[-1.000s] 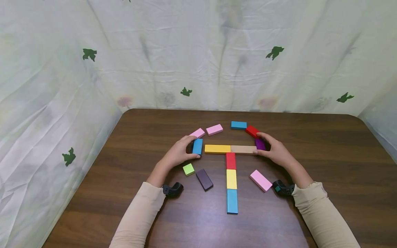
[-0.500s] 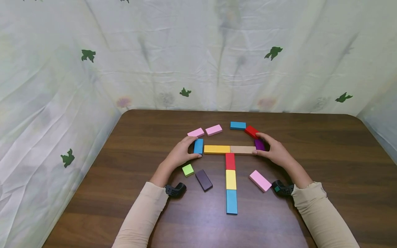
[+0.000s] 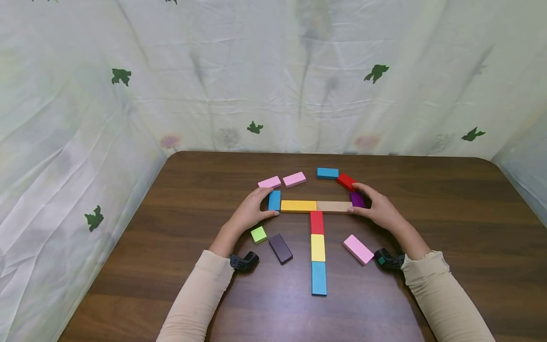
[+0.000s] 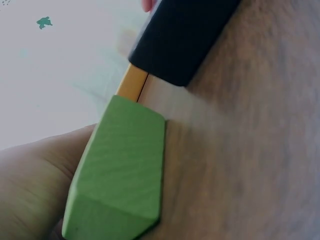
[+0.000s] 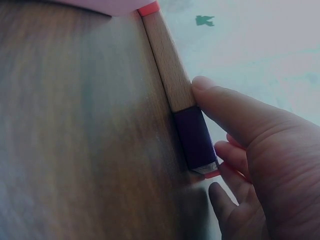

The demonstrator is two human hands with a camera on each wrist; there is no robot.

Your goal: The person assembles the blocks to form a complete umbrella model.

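In the head view my left hand (image 3: pixel 253 209) grips a blue block (image 3: pixel 275 200) between thumb and fingers, at the left end of a yellow-orange block (image 3: pixel 298 206). My right hand (image 3: pixel 378 205) is around a purple block (image 3: pixel 357 199), its thumb at the right end of a plain wood block (image 3: pixel 334 206) and its fingertips close to a red block (image 3: pixel 345 181). The right wrist view shows the purple block (image 5: pixel 194 137) end to end with the wood block (image 5: pixel 169 62). In the left wrist view a green block (image 4: pixel 120 165) hides most of the left hand.
A red, a yellow (image 3: pixel 318 247) and a blue block form a column toward me. Two pink blocks (image 3: pixel 294 179) and a blue block (image 3: pixel 327 173) lie farther back. A green cube (image 3: pixel 258 234), a dark block (image 3: pixel 280 249) and a pink block (image 3: pixel 358 249) lie nearer.
My left hand has slid its blue block a little to the right, up to the end of the yellow-orange block. The right hand has stayed in place.
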